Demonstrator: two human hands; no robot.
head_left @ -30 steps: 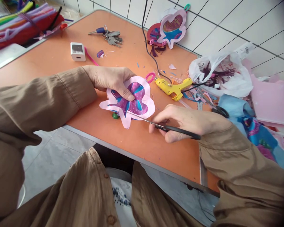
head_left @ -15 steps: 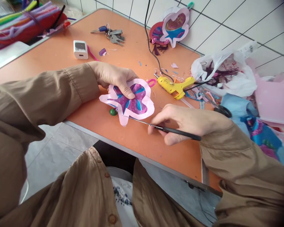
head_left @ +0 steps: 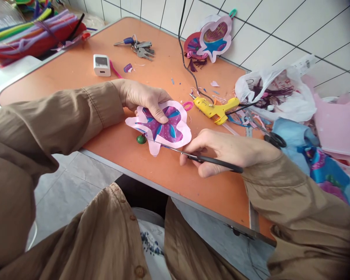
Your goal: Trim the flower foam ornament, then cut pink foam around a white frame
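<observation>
My left hand (head_left: 151, 102) pinches a pink-edged, flower-like paper cutout (head_left: 177, 134) with a purple and blue middle, thumb on top and fingers hidden beneath. A pink loop (head_left: 188, 105) sticks out at its far right. By its lower left hangs a small green round bead (head_left: 141, 139). My right hand (head_left: 218, 149) is closed round black-handled scissors (head_left: 218, 162). Their thin blades point left and lie at the cutout's near edge, by a pink tab at the bottom. Whether the blades are parted I cannot make out.
A yellow glue gun (head_left: 216, 109) lies past my right hand, its cord running up. Behind are keys (head_left: 140, 47), a white charger (head_left: 102, 65) and finished-looking cutouts (head_left: 214, 39) against the tiles. Rightward are a plastic bag (head_left: 297, 97), more scissors (head_left: 275, 139) and blue fabric (head_left: 291, 130).
My right hand and the scissors have shifted slightly left towards the cutout. The whole view has moved a little; my left hand keeps the same hold.
</observation>
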